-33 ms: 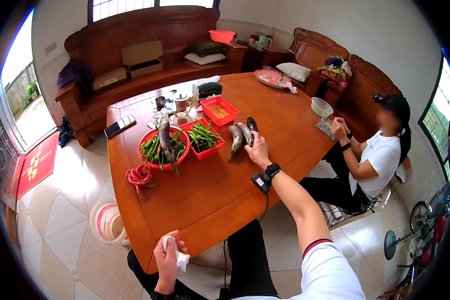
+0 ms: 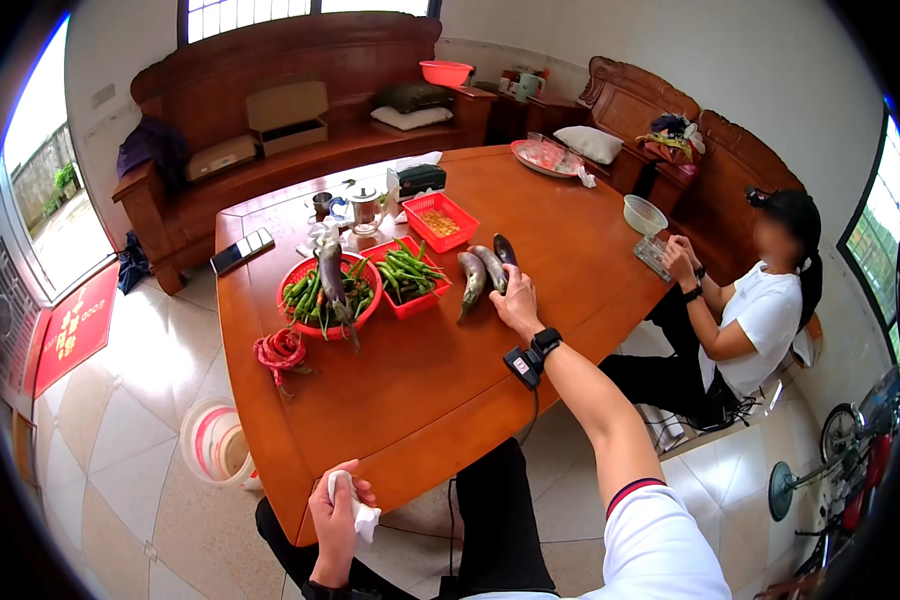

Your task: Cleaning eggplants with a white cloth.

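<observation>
My right hand: My right hand (image 2: 517, 303) is in the middle of the frame, at the near end of the dark eggplant (image 2: 504, 248). I cannot tell if its fingers squeeze it or only touch it.
My left hand: My left hand (image 2: 334, 512) is at the bottom, left of the middle, by the edge of the bench (image 2: 560, 215). Its fingers are clamped on a white tissue (image 2: 364, 520), bunched small, maybe so it fits in my palm.
Paler eggplants: Two paler eggplants (image 2: 472, 280) lie flat, just left of the dark one, where my right arm can reach them.
Round basket: The red round basket (image 2: 370, 308), left of the middle, holds green peppers (image 2: 302, 303). A loose eggplant (image 2: 331, 275) lies on top, and I think the peppers prop it up.
Square basket: The red square basket (image 2: 415, 306) is just right of the round one, with more peppers. Its sides probably stop them from rolling off.
Red bundle: A red bundle (image 2: 280, 350) sits lower left of the baskets. I cannot tell what it is.
</observation>
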A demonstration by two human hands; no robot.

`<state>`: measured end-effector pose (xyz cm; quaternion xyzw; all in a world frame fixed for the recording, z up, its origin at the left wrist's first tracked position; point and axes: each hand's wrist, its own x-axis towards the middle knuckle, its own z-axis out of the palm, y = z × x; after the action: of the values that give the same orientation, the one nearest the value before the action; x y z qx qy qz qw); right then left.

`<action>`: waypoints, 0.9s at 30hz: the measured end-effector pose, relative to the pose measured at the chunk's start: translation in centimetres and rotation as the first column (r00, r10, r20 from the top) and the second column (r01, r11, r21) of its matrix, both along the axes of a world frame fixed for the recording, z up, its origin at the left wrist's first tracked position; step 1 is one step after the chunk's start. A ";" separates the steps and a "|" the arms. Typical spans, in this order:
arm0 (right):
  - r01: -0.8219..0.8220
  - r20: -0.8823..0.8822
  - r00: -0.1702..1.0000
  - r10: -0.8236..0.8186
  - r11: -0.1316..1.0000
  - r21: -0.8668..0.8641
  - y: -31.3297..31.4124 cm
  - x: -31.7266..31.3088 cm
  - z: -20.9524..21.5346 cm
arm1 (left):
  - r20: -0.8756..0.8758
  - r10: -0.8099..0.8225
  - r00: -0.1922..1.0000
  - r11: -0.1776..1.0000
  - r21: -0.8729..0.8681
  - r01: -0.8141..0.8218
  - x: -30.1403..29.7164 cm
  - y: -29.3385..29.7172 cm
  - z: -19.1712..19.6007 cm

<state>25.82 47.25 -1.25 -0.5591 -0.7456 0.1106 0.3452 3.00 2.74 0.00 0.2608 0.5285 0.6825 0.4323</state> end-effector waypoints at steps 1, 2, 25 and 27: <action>0.015 0.000 1.000 -0.015 0.999 -0.038 -0.4 -0.2 0.0 | -0.010 -0.007 1.000 1.000 0.006 0.007 0.0 0.0 0.0; 0.004 0.001 1.000 -0.004 0.999 -0.042 -1.5 -1.4 0.9 | -0.018 -0.007 1.000 1.000 0.009 0.007 0.0 -0.1 -0.1; 0.126 0.304 0.952 -0.031 0.946 -0.299 -3.1 -1.5 4.3 | -0.072 -0.112 0.991 0.990 0.075 0.117 0.0 -0.3 0.2; 0.102 0.306 0.952 -0.002 0.946 -0.308 -5.7 -0.6 4.8 | -0.090 -0.108 0.990 0.990 0.085 0.116 -0.1 -0.5 0.3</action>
<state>25.19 41.52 3.50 -0.6377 -0.7465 0.1342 0.1346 2.89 2.29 0.32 0.3380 0.4995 0.6687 0.4348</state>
